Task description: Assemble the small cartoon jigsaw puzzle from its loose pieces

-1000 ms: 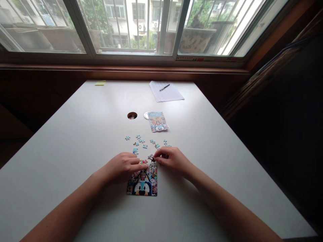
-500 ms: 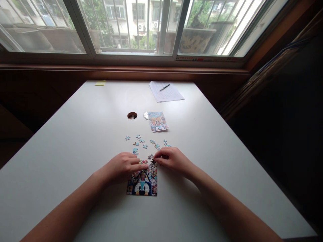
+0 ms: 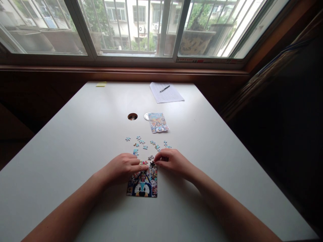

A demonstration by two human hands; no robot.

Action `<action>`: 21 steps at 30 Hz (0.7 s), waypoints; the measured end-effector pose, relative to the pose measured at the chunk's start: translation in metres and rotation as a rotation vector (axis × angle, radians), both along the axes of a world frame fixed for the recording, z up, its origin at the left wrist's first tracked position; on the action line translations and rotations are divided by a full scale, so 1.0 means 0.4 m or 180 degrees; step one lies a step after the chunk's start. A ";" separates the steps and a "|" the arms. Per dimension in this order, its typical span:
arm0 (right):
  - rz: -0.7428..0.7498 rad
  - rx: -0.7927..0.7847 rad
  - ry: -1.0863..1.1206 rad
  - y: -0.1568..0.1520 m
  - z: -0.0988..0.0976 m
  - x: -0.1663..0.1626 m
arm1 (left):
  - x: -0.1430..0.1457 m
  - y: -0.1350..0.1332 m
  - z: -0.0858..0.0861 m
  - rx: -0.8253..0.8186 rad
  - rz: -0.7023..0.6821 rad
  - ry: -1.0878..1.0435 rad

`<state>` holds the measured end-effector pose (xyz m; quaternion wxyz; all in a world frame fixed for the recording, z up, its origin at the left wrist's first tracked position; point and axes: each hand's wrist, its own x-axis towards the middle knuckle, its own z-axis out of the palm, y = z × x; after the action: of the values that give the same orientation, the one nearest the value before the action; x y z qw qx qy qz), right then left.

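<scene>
On the table (image 3: 75, 134), the partly assembled puzzle (image 3: 142, 190) lacks its top, loose pieces (image 3: 145, 147) remain, the right hand (image 3: 172, 158) pinches a dark piece (image 3: 152, 164), and the left hand's (image 3: 123, 164) grip is indeterminable.

Two hands: one left hand (image 3: 127, 165), one right hand (image 3: 169, 158). One joined puzzle (image 3: 142, 185). One dark piece (image 3: 152, 163) at right fingertips. Around twelve small pieces (image 3: 145, 147) past puzzle; too tiny and bunched near right hand to count for sure. One picture card (image 3: 158, 122). One round lid (image 3: 146, 116). One hole (image 3: 132, 116). One pen (image 3: 165, 88). One yellow paper patch (image 3: 101, 84). One white table (image 3: 63, 151). One big window (image 3: 164, 27).
</scene>
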<state>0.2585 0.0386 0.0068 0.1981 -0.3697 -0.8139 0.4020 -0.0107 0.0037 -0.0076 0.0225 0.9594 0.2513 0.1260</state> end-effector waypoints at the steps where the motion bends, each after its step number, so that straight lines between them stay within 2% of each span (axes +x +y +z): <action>1: 0.0014 0.0020 -0.0002 0.001 -0.001 0.000 | 0.000 0.000 0.000 0.0007 -0.0014 -0.0014; 10: 0.0035 0.0126 -0.0025 0.003 -0.015 0.004 | -0.006 0.007 -0.015 -0.0009 -0.0040 -0.0195; 15: 0.0134 0.0339 -0.0285 0.001 -0.013 -0.002 | -0.018 0.015 -0.009 0.0101 0.0193 -0.0850; 21: 0.0186 0.0447 -0.0466 -0.001 -0.012 -0.006 | -0.040 0.025 0.003 -0.0189 0.0597 -0.1701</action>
<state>0.2563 0.0380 0.0022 0.1518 -0.3594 -0.8628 0.3214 -0.0265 0.0137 -0.0062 0.1044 0.8636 0.3277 0.3686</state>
